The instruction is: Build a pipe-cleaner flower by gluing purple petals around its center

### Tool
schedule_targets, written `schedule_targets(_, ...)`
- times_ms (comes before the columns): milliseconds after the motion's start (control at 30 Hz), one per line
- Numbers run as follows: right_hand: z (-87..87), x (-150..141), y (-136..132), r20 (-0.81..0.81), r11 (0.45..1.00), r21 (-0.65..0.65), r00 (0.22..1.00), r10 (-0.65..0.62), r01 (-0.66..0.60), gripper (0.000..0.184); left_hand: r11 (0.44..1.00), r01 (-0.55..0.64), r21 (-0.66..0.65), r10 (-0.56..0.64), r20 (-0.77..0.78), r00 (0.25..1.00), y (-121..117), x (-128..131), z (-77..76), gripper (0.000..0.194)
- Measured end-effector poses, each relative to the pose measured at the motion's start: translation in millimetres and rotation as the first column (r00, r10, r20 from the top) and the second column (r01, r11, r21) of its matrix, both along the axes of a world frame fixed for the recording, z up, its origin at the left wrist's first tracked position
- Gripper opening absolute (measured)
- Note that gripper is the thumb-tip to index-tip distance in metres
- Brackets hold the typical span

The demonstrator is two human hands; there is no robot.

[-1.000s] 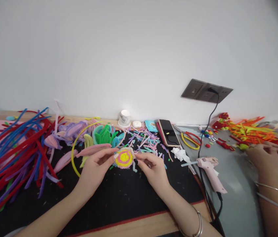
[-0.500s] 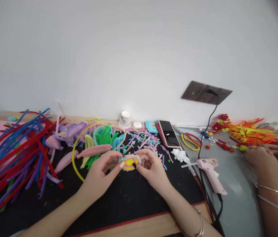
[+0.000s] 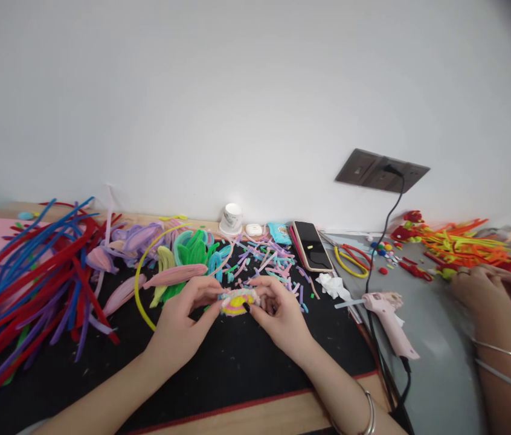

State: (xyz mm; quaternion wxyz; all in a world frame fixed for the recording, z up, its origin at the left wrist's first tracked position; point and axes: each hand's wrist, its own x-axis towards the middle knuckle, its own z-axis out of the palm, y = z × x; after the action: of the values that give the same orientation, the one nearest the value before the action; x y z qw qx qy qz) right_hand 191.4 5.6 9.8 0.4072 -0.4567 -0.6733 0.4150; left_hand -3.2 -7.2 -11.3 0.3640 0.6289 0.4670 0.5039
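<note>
Between my two hands, over the black mat (image 3: 255,368), is a small fuzzy pipe-cleaner piece (image 3: 236,304) with a yellow middle, pink around it and a pale fluffy edge. My left hand (image 3: 189,323) pinches its left side between thumb and fingers. On the right side, my right hand (image 3: 278,314) grips it too, with the thumb, which has a dark nail, pressed on the front. Its back is hidden from me. Just behind lie cut pipe-cleaner bits (image 3: 269,260), a green pipe-cleaner bundle (image 3: 196,251) and a pink pipe-cleaner petal (image 3: 176,276).
Red, blue and purple pipe cleaners (image 3: 56,272) heap at the left. To the right are a phone (image 3: 312,246), yellow-and-red-handled pliers (image 3: 353,261), crumpled tissue (image 3: 332,287) and a corded pink glue gun (image 3: 389,323). A co-worker's hands (image 3: 486,296) work at far right. A paper cup (image 3: 231,219) stands by the wall.
The piece has tilted slightly between my fingers, and my right thumb has shifted a little on it. Both hands keep their hold. The whole view has shifted slightly.
</note>
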Motion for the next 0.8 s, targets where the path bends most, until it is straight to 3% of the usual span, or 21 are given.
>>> schedule_targets(600, 0.3, -2.4, -2.8, 0.053, 0.999, 0.039, 0.999, 0.003, -0.005, 0.032, 1.000, -0.002, -0.004, 0.002, 0.009, 1.000, -0.5, 2.8, 8.7, 0.013)
schedule_targets(800, -4.5, 0.8, -4.6, 0.085, 0.984, 0.166, 0.995, 0.048, -0.062, 0.047, 0.999, -0.002, -0.042, 0.002, 0.001, 1.000, 0.9, 4.3, 11.4, 0.013)
